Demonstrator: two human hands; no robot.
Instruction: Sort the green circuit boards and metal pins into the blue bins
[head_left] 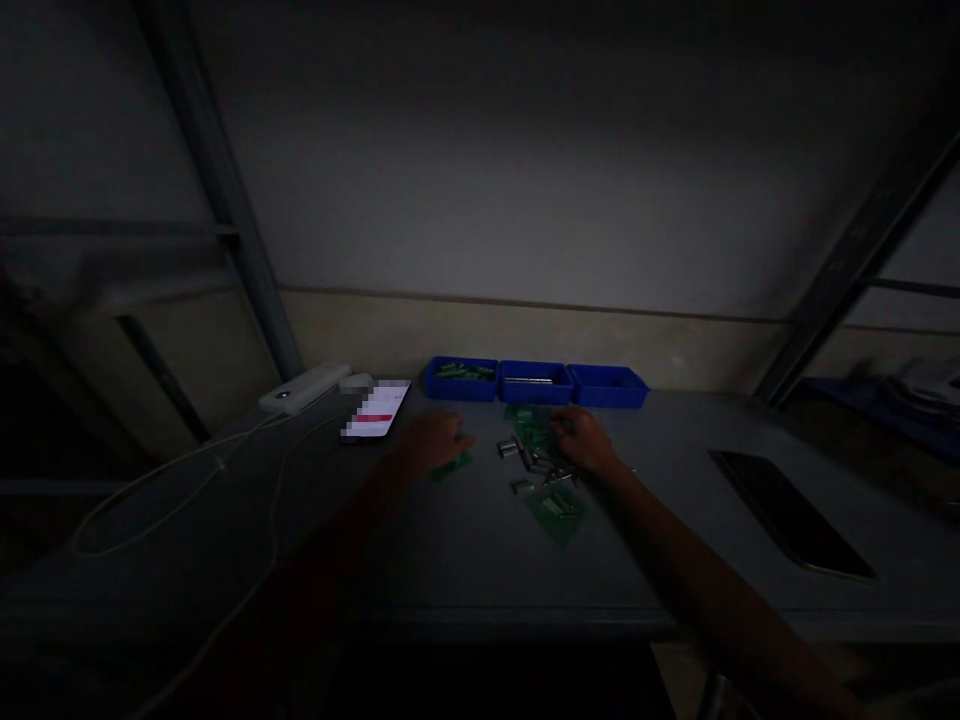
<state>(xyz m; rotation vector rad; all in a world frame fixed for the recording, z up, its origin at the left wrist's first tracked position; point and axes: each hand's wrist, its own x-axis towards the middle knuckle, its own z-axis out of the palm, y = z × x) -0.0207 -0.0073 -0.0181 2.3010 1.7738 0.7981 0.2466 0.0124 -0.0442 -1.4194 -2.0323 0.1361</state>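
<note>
My left hand [433, 441] is over the grey tabletop, fingers curled and somewhat blurred, with a small green plastic bag [452, 467] held beneath its fingertips. To the right, my right hand [586, 440] has its fingertips pinched together; what lies between them is too dark to make out. It is at the edge of a loose pile of shiny metal cylinders [534, 460]. Another green plastic bag [528, 424] lies just left of these fingers. Nearer to me, a third green bag [558, 508] lies flat with metal pieces in or on it.
Three blue bins stand along the back: the left bin [460, 392] contains green packets, the middle bin [535, 394] metal rods, and the right bin [609, 397] looks dark inside. A lit phone [376, 411], white power strip [307, 388] with cables, and dark tablet-like slab [792, 514] lie around.
</note>
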